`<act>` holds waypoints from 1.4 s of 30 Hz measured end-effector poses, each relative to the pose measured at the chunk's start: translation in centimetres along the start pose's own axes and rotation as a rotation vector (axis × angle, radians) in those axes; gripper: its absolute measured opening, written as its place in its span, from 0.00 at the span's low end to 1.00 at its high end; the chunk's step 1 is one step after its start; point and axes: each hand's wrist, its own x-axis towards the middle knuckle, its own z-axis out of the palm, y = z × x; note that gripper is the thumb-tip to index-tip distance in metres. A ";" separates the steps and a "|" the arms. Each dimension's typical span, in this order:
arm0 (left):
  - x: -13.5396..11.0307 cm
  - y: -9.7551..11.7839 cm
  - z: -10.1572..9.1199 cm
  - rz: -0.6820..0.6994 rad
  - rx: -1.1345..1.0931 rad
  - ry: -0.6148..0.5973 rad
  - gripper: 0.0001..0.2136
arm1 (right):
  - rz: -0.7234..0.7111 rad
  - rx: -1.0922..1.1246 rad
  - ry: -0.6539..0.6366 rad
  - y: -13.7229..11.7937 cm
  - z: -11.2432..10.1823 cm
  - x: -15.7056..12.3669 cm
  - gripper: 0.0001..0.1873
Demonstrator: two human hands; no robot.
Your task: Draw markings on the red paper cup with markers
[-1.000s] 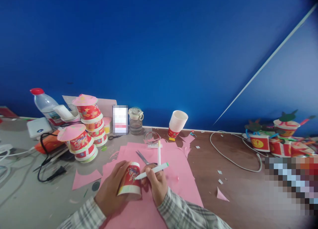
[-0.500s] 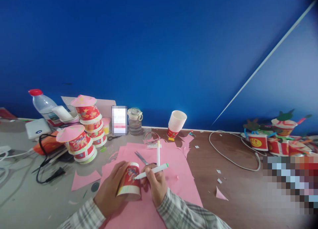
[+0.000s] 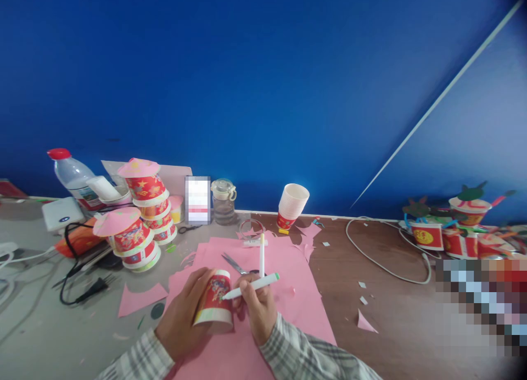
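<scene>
Fingers point(image 3: 196, 284) of the left hand point(image 3: 178, 319) are curled round a red paper cup point(image 3: 217, 295) tilted over pink paper point(image 3: 302, 314); a green-ended marker point(image 3: 263, 281) is pinched by the right hand point(image 3: 258, 304), seemingly touching the print. Likely light and easily dented, the cup is best steadied near its rim; scissors point(image 3: 237, 266) and a yellow-ended marker point(image 3: 262, 256) are crowded just beyond.

Saw lidded clear jar point(image 3: 223, 205) before blue wall point(image 3: 247, 94). Noted pixelated screen point(image 3: 198, 200) just left of jar, red-capped bottle point(image 3: 74, 174) well left of it. Spotted black plug point(image 3: 93, 290) left of jar and nearer. Logged white cable point(image 3: 428, 267) curving well right of jar.
</scene>
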 end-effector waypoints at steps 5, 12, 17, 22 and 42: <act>0.0 0.2 0.0 0.015 0.004 0.014 0.34 | -0.013 -0.011 0.044 0.2 -0.2 0.1 0.20; 0.1 0.4 0.0 -0.017 -0.012 -0.004 0.34 | -0.036 0.004 -0.028 -0.1 0.1 -0.4 0.20; 0.1 0.2 0.0 0.002 -0.002 0.002 0.34 | -0.088 -0.015 0.009 -0.3 0.0 -0.2 0.20; 0.0 0.0 0.1 -0.023 -0.019 -0.027 0.35 | -0.090 -0.036 -0.003 0.0 0.0 -0.2 0.19; 0.4 0.8 -0.3 -0.004 -0.055 -0.016 0.33 | -0.066 0.005 -0.079 0.4 -0.1 -0.6 0.14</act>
